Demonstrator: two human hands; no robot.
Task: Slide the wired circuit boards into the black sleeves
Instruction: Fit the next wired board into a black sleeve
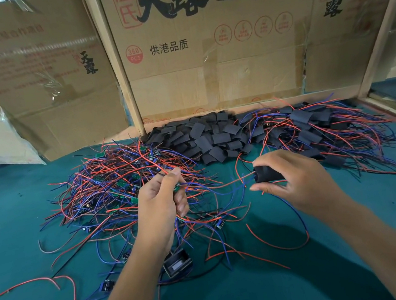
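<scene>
I see the green table (11, 229) running up to the cardboard boxes (204, 59). My landmark is the heap of empty black sleeves (205, 138) at the foot of the boxes. Left of it sprawls the tangle of wired circuit boards (120, 187); right of it lie the sleeved boards (317, 127). Nearer me than the heap, my right hand (296, 181) grips a black sleeve (266, 174) with red and blue wires coming out of its left end. My left hand (159, 201) pinches a small green board (176, 187) with its wires.

black sleeve (267, 174) wires protruding, wired boards (120, 184) heaped
</scene>
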